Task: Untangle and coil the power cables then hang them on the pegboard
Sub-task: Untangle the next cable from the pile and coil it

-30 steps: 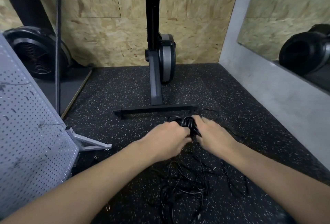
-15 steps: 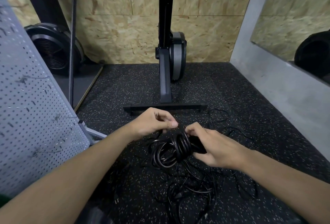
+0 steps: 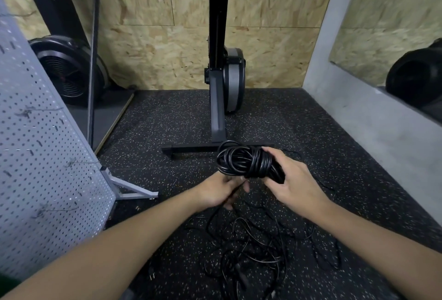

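Coil (image 3: 244, 161) of black power cable, held above the floor (image 3: 311, 120), just in front of the machine foot (image 3: 191, 149). Right hand (image 3: 294, 185) grips the coil's right end, fingers curled over the bundled turns. Left hand (image 3: 220, 192) sits directly beneath the coil's left loops, fingers bent and blurred; whether it pinches a strand cannot be told. A thin strand runs from under the left hand down to the tangle (image 3: 251, 259), which lies on the floor between the 2 forearms, with 1 plug (image 3: 151, 275) showing at its left edge. Pegboard (image 3: 43, 156) stands at the left, well apart from the coil, with wire hooks (image 3: 71, 163) projecting from its face.

Step in hand, as judged: winding the remaining free length onto the coil. Only 1 cable appears gathered; the tangle is not yet sorted and nothing hangs on the pegboard, so the task is at an early stage.

Good practice for this step:
- The right hand should clamp the bundle firmly, since stiff turns spring apart when released.
- The left hand should draw 1 strand clear of the tangle before each turn.
- A snag calls for stopping and freeing the knot, not pulling.
- Loops should match in size, with 1 left open for a hook.
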`<action>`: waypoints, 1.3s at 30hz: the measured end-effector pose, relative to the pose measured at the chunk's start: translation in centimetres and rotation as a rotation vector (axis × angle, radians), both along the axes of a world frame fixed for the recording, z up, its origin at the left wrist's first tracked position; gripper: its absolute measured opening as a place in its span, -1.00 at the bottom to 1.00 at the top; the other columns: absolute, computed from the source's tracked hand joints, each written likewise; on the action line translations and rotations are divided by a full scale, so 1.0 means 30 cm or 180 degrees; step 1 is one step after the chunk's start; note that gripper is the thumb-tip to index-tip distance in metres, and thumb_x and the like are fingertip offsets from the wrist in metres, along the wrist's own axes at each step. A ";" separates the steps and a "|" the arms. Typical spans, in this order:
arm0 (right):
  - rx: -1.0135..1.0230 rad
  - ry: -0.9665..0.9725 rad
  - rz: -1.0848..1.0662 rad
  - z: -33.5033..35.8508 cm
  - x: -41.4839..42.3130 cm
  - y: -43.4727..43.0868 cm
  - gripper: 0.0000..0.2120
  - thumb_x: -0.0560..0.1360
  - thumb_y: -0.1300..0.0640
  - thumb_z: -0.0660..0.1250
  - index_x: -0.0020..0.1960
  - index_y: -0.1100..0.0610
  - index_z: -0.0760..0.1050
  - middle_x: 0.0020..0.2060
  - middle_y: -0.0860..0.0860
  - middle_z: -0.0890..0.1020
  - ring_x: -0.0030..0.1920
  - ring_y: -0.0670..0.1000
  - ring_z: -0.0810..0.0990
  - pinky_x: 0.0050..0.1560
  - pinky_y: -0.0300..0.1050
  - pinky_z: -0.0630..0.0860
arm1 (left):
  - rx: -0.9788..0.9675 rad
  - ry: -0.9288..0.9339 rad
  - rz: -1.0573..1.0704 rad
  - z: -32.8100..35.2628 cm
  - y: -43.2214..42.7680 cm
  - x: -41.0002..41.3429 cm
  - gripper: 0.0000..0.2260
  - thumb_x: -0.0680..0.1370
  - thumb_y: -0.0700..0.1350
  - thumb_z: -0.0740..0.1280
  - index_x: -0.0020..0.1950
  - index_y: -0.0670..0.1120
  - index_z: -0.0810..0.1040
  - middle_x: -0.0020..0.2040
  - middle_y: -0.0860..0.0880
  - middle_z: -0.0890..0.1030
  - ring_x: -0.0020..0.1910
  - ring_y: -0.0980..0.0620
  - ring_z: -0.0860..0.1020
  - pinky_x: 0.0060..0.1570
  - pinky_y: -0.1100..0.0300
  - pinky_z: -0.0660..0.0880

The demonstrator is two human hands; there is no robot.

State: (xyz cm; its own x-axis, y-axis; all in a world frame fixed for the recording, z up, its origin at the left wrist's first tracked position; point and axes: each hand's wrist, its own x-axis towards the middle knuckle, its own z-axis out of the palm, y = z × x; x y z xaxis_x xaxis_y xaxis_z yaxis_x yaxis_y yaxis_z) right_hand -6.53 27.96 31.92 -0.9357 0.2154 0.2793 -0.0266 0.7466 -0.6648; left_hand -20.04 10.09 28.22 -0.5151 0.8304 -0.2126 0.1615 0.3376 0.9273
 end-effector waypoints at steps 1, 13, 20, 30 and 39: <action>0.0022 -0.0059 -0.0092 -0.006 -0.007 0.007 -0.39 0.57 0.21 0.43 0.54 -0.04 0.32 0.16 -0.05 0.61 0.00 -0.09 0.65 0.03 -0.21 0.55 | -0.0077 0.0209 -0.0063 -0.007 0.009 0.007 -0.68 0.78 -0.01 0.11 0.02 -0.09 0.57 -0.38 0.01 0.37 -0.45 0.04 0.37 -0.35 0.07 0.48; 0.1998 -0.1132 -0.0456 -0.070 -0.026 0.161 -0.33 0.59 0.18 0.40 0.59 0.11 0.15 0.28 0.10 0.58 0.21 0.09 0.58 0.25 0.00 0.58 | -0.0623 0.2668 -0.0721 0.059 0.020 0.058 -0.78 0.75 0.04 0.19 0.10 -0.03 0.57 -0.15 -0.02 0.66 -0.26 0.03 0.59 -0.15 0.03 0.58; 0.1501 -0.1791 0.1004 -0.043 -0.009 0.078 -0.55 0.61 0.07 0.40 0.43 -0.09 0.33 0.18 -0.13 0.59 0.09 -0.09 0.63 0.11 -0.08 0.60 | 0.0007 0.2578 -0.0329 0.131 -0.011 -0.047 -0.72 0.50 0.14 0.53 -0.16 -0.06 0.66 -0.22 0.05 0.64 -0.23 0.14 0.56 -0.17 0.12 0.54; -0.0926 -0.0926 0.1048 0.051 0.029 -0.015 -0.66 0.51 0.07 0.56 0.25 -0.08 0.59 -0.02 0.06 0.71 -0.08 0.14 0.68 -0.04 0.14 0.63 | 0.0538 -0.0409 -0.0393 0.055 -0.057 -0.070 -0.82 0.67 -0.13 0.29 -0.06 -0.18 0.58 -0.18 -0.09 0.57 -0.22 0.09 0.57 -0.08 0.23 0.57; -0.0792 -0.0245 -0.0290 0.019 -0.006 0.066 -0.61 0.51 0.01 0.55 0.26 -0.18 0.51 0.01 -0.19 0.70 0.02 -0.25 0.65 0.02 -0.16 0.55 | -0.0651 0.0121 -0.0173 -0.020 0.019 0.007 -0.57 0.76 0.13 0.07 0.12 -0.09 0.65 -0.47 0.05 0.36 -0.55 0.11 0.38 -0.46 0.25 0.37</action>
